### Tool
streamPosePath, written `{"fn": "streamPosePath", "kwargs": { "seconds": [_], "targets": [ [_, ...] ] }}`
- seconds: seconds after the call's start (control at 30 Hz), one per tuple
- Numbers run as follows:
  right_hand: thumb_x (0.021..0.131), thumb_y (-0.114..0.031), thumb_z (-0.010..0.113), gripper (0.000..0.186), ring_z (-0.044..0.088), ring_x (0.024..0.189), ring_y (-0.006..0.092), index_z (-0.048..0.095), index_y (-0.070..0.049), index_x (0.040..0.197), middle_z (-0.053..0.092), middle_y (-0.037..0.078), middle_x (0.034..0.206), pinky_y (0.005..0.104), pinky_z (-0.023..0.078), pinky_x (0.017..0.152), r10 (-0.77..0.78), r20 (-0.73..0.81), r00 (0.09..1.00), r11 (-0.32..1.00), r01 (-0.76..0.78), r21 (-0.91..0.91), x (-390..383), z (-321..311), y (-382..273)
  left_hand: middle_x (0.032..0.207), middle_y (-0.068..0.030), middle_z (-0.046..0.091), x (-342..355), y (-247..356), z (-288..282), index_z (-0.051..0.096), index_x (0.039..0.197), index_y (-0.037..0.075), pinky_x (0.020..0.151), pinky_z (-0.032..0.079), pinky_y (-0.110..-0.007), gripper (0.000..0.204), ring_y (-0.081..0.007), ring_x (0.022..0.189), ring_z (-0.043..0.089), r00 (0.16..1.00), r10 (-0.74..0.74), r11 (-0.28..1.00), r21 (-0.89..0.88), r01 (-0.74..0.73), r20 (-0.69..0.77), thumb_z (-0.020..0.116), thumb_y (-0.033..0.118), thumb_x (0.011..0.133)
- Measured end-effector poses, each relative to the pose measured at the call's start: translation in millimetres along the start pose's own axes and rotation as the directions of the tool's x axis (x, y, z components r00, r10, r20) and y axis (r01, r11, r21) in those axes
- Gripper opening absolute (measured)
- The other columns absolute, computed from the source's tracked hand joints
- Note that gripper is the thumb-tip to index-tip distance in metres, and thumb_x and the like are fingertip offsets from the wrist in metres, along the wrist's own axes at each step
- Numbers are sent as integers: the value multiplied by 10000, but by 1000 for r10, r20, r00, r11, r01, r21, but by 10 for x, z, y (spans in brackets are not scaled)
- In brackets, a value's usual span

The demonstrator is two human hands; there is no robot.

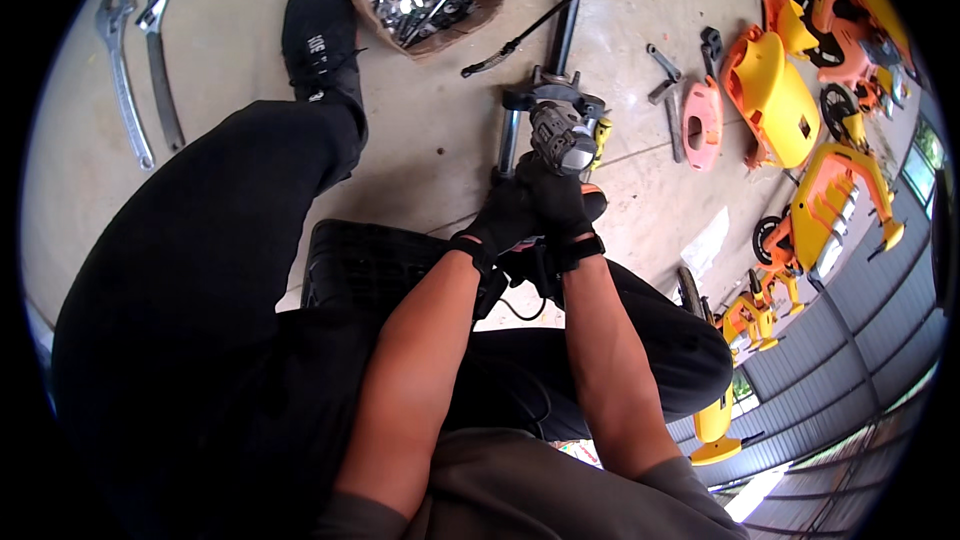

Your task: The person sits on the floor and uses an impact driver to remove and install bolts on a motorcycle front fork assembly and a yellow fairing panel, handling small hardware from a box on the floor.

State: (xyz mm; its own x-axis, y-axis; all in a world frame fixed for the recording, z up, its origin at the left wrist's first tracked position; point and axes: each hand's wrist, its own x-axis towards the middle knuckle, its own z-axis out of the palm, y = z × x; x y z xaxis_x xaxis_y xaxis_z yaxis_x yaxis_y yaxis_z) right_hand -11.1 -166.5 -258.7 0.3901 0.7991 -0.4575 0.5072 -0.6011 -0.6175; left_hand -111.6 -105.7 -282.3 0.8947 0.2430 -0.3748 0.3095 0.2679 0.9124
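Both my hands wear black gloves and come together at the rear of a grey cordless impact wrench (pixel 562 137). My right hand (pixel 560 202) is closed round its grip, just below the motor housing. My left hand (pixel 508 208) is closed against the right one at the same grip; its fingers are partly hidden. The wrench's nose points away from me, over the crown of a black front fork (pixel 517 98). One shiny fork tube (pixel 509 143) shows left of the tool. Whatever the nose touches is hidden beneath the tool.
A cardboard box (pixel 485 15) of loose metal hardware stands ahead, near my shoe (pixel 320 35). Two adjustable wrenches (pixel 124 80) lie far left. A hammer (pixel 675 120), a pink plastic part (pixel 702 125) and yellow bodywork (pixel 775 100) lie right. A black crate (pixel 365 265) is by my legs.
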Motion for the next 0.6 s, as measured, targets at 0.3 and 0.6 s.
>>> {"fn": "streamPosePath", "kwargs": {
  "seconds": [0.3, 0.6],
  "targets": [
    [833, -48, 601, 78, 575, 760, 165, 594, -20, 905, 586, 54, 814, 309, 476, 717, -26, 8, 1000, 952, 27, -306, 54, -136, -129, 1089, -133, 671, 16, 267, -50, 634, 1142, 101, 928, 461, -425, 409, -310, 1005, 635, 997, 34, 998, 55, -30, -63, 676, 324, 802],
    [858, -63, 600, 95, 582, 785, 143, 610, -16, 941, 612, 44, 852, 304, 478, 702, 187, -2, 982, 969, -184, 162, 11, -66, -122, 1039, -107, 674, -20, -199, 149, 642, 1122, 127, 819, 460, -442, 422, -294, 946, 635, 993, 115, 938, 330, -109, 1, 693, 359, 774]
  ]
}}
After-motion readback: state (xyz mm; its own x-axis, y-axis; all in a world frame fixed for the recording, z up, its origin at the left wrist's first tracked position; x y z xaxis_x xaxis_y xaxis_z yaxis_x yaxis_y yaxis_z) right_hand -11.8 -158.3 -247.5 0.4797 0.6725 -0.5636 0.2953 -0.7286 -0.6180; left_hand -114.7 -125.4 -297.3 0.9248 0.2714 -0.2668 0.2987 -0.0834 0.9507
